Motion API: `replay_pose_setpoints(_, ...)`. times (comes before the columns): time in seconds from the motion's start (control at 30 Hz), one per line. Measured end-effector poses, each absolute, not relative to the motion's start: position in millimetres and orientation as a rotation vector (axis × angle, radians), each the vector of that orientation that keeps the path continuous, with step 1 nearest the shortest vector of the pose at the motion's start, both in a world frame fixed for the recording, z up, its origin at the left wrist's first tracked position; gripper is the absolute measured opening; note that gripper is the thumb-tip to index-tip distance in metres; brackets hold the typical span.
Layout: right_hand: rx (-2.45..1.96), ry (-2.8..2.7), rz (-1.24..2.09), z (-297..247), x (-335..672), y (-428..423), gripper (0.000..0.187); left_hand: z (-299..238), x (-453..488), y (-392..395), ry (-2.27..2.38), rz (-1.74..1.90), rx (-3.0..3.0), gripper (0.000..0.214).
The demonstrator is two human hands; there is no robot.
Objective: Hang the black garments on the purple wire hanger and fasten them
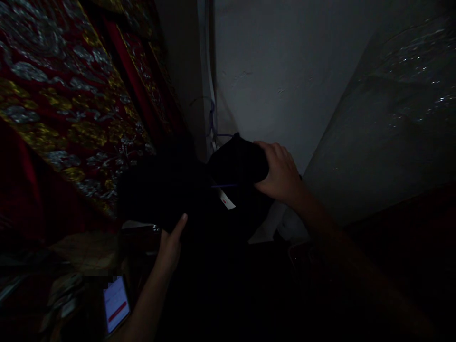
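A large black cloth item (185,190), too dark to make out its exact kind, fills the middle of the view. A white tag (226,199) with a red mark lies against it, beside a thin purple cord. My right hand (280,171) is closed round its upper right part, with the thumb below and fingers over the top. At the lower left, my left hand (173,240) grips the cloth, its thumb lying on the near side and the other fingers hidden behind.
Red cloth with gold and silver embroidery (64,95) hangs at the left. A pale wall (278,71) stands behind, with purple cord (213,116) near its corner. Clear plastic sheeting (402,104) covers the right side. A lit phone (116,304) lies lower left.
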State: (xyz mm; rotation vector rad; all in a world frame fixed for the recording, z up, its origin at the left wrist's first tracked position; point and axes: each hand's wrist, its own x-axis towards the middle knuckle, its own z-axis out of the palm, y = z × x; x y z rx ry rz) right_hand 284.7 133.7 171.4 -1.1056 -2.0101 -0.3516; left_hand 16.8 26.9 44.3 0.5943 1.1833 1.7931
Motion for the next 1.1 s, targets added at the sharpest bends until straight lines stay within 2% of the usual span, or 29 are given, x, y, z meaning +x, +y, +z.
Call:
replay_pose_setpoints(0.13,-1.058,-2.157,-0.232,143.1,279.6,113.4,0.084,30.8,32.9,12.6,1.325,1.795,0.377,0.044)
replay_pose_setpoints(0.27,-1.166,-2.016,-0.217,125.9,288.0,106.9,0.078,11.8,37.8,-2.5,1.362,1.767,0.256,0.04)
replay_pose_setpoints(0.5,-1.293,-1.763,-0.344,146.9,308.8,115.1,0.077,19.5,30.3,-2.5,1.446,1.802,0.548,0.045)
replay_pose_setpoints(0.67,-1.258,-1.816,-0.364,166.9,291.7,128.7,0.078,29.6,35.3,2.4,1.652,2.269,1.024,0.079)
replay_pose_setpoints(0.7,-1.234,-1.837,-0.363,167.2,287.3,127.9,0.078,30.6,37.9,1.4,1.742,2.391,1.127,0.08)
replay_pose_setpoints(0.77,-1.196,-1.872,-0.344,162.8,281.4,122.7,0.079,32.6,44.4,-1.2,1.849,2.492,1.37,0.065)
replay_pose_setpoints(0.87,-1.187,-1.881,-0.289,149.3,281.3,112.4,0.081,37.2,56.5,-0.8,1.727,2.198,1.832,0.024)
replay_pose_setpoints(0.9,-1.19,-1.878,-0.274,145.1,282.9,110.1,0.081,39.3,60.5,1.5,1.649,2.028,1.963,0.019)
replay_pose_setpoints(1.0,-1.206,-1.865,-0.265,138.1,288.5,108.9,0.079,46.7,69.3,13.6,1.548,1.517,2.16,0.039)
replay_pose_setpoints(1.1,-1.214,-1.872,-0.286,138.7,291.6,111.8,0.077,56.4,70.1,28.3,1.719,1.187,2.133,0.062)
